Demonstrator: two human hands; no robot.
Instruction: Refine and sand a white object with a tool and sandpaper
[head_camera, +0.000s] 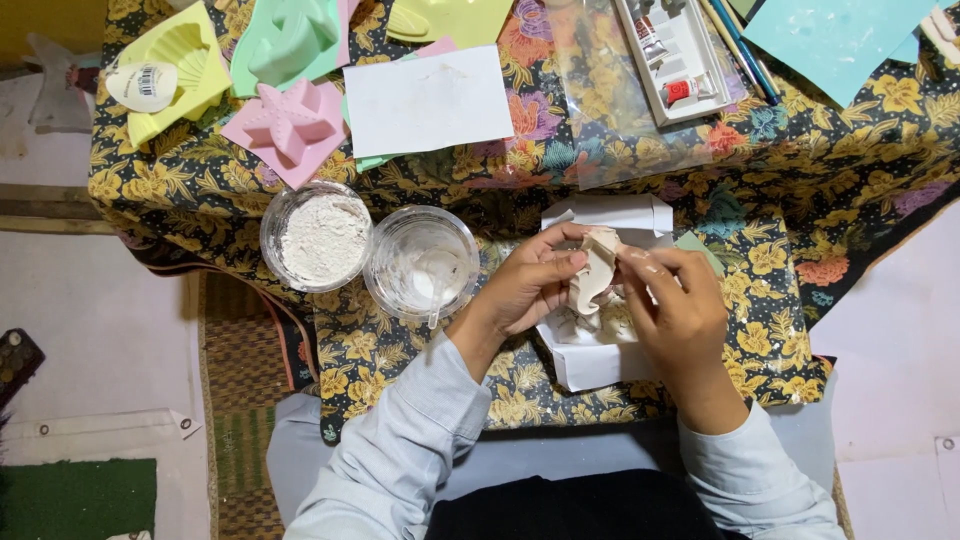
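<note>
Floral-clothed desk (850, 170) | white paper sheet (600, 365) beneath both hands | tub of white powder (322, 238), emptied mixing cup (422, 262) | left hand (525, 285), right hand (680, 310) fingers gripping demoulded cream plaster figure (595, 275), unpainted.

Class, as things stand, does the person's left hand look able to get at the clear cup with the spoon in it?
Probably yes: the clear cup stands just beside the left hand with nothing between them, though that hand now helps grip the pale cast piece.
</note>
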